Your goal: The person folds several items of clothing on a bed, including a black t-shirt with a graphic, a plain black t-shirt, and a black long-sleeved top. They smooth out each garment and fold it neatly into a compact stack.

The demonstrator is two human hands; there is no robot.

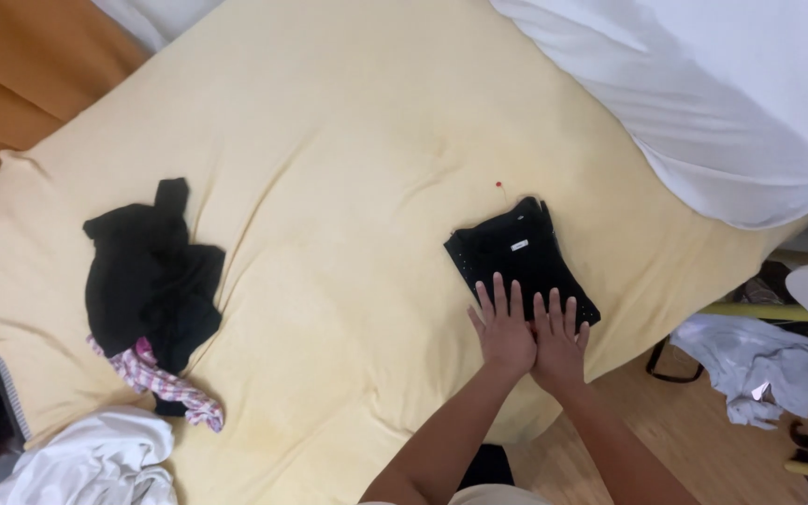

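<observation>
Where the folded black garment (523, 257) lies near the bed's (348, 140) right edge, a small white label shows. Your left hand (502, 327) and right hand (558, 339) press flat on it, fingers spread, gripping nothing.

Folded garment (521, 257): black, with a small white label
Bedcover (329, 168): pale yellow
Heap of clothes (151, 281): black
Checked cloth (165, 383): pink and white check
Duvet (703, 84): white
Crumpled cloth (95, 463): white
Pin head (499, 184): red
Floor (694, 440): light wood brown
Garment on floor (750, 360): pale grey-white
</observation>
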